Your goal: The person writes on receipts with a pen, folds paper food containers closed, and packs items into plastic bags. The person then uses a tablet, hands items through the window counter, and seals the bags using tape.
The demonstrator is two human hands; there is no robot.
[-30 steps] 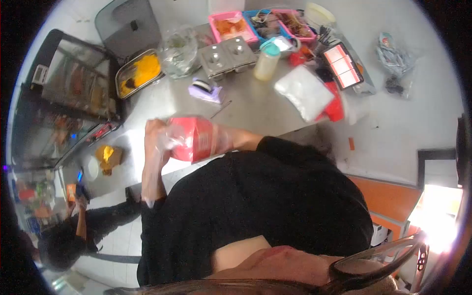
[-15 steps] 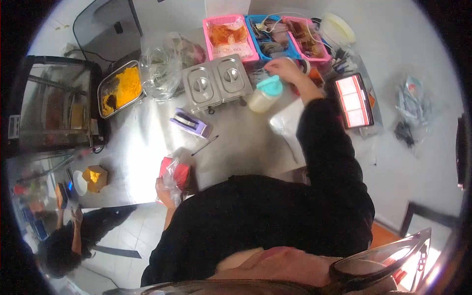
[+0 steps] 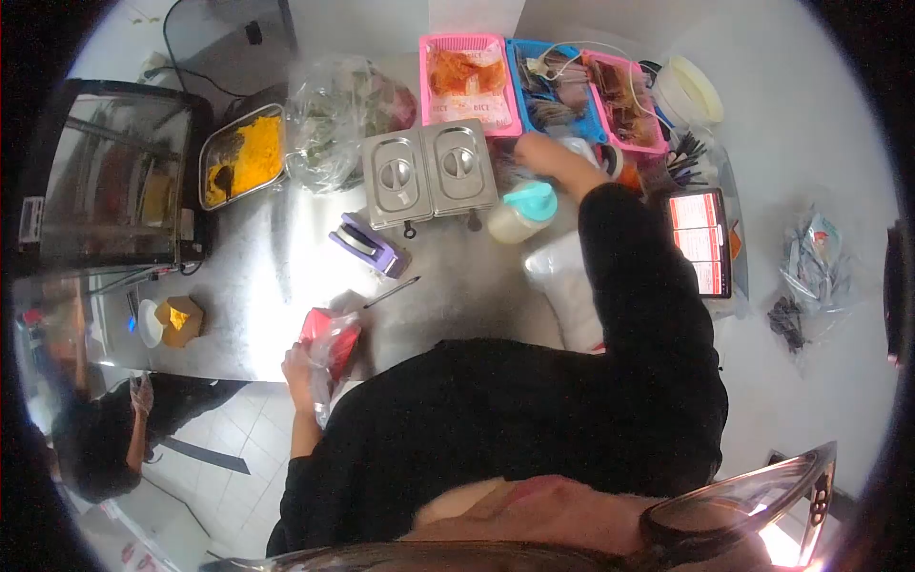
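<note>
Fingers of my left hand (image 3: 298, 378) were clamped on the red box (image 3: 317, 326) and the clear bag (image 3: 330, 355) over it, at the near edge of the steel table (image 3: 438, 305), to the left of my body. A second earlier both my hands were at the box; by this moment my right hand (image 3: 534, 157) had crossed to the far side, just beyond the turquoise-lidded bottle (image 3: 515, 224) and near the blue basket (image 3: 517, 81). That shift, as I judged it, left the bagging paused, with one hand keeping the box steady and the other busy well apart from it. Blur hid my right fingers: I could not tell whether they were apart, together or closed on something. A pen (image 3: 392, 292) lay just beside the box, with a purple tape dispenser (image 3: 374, 253) beyond it, near two lidded steel pans (image 3: 410, 195).
</note>
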